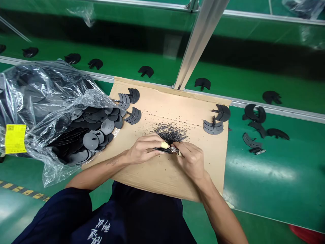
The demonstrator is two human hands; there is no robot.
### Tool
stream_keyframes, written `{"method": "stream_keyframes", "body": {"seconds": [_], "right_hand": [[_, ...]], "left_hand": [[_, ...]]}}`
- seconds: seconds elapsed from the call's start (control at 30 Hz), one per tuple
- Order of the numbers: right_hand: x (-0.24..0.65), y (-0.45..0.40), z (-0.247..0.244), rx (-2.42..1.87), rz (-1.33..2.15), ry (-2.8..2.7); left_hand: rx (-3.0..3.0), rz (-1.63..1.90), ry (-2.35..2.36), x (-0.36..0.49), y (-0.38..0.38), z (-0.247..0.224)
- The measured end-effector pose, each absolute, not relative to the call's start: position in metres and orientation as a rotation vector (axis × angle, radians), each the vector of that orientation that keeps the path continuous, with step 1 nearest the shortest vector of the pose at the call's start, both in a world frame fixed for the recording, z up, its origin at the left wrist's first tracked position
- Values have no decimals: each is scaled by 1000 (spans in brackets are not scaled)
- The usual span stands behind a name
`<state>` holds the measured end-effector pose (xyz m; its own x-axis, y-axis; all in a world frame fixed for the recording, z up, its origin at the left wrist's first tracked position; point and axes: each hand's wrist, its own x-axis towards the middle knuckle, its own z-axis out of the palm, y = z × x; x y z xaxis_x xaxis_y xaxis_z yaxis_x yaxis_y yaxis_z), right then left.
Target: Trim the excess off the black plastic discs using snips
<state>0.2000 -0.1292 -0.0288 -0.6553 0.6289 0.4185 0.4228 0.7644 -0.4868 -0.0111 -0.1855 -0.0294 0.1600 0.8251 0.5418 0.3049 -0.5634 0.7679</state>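
Observation:
Between the thumb and fingers of my left hand [146,147] is a black plastic part [162,150], mostly covered by the fingers. One finger has a pale yellow wrap on it. My right hand [191,156] is closed around metal pliers [174,150], whose jaws meet the part's right end; the handles are hidden in the palm. Just beyond both hands lies a heap of small black scraps [170,131] on a cardboard sheet [157,174].
At left, a clear plastic bag [50,81] with a yellow label spills round black discs [90,141]. Curved black parts [213,127] rest on the cardboard's right side, others [133,115] on its left. More parts [255,113] lie on the green table [264,183]. A metal post [200,44] rises behind.

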Motion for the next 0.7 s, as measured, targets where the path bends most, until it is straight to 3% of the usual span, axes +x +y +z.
{"method": "stream_keyframes", "body": {"seconds": [0.17,0.4,0.57,0.7], "right_hand": [[203,-126,-27,-785,633,-2313],[202,-119,-13,-903,165,-2611],[206,-111,0,-910,352,-2700],[210,-101,-7,-949,513,-2471]], "left_hand": [[1911,1393,1025,-12,-186,-27],[2008,1275,1132,-8,-183,-29],[1901,1431,1256,-12,-180,-33],[1780,1474,1275,-14,-179,-30]]}}
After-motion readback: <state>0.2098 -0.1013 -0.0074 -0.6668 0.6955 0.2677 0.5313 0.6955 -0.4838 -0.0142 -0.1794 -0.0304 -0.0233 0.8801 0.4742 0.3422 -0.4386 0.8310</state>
